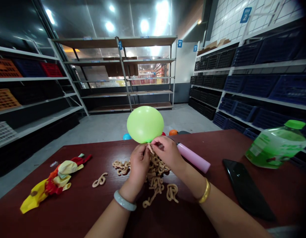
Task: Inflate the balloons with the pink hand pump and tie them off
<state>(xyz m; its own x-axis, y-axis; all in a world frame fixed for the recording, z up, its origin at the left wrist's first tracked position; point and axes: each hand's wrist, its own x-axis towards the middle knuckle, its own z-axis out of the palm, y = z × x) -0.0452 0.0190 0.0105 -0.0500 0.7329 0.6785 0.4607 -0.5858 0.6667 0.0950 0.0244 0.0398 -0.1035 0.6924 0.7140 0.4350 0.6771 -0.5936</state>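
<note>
An inflated green balloon [145, 124] stands above my hands, its neck pointing down toward my fingertips. My left hand [139, 161] is closed in a pinch at the balloon's neck. From the other side, my right hand [168, 150] has its thumb and forefinger pinched together close to the neck. A short tan strand [151, 148] shows between the fingers; which hand grips it is hard to see. Below lies a loose heap of tan curly strands [156, 180] on the dark red table [76, 211], with a separate strand [100, 180] to the left.
Uninflated balloons [59, 175] lie at the table's left. On the right are a pink cylinder [194, 157], a black phone [247, 188] and a green-capped jug [277, 145]. Blue [127, 136] and orange balloons [173, 132] show beyond the far edge. Shelves [123, 62] with crates line the room.
</note>
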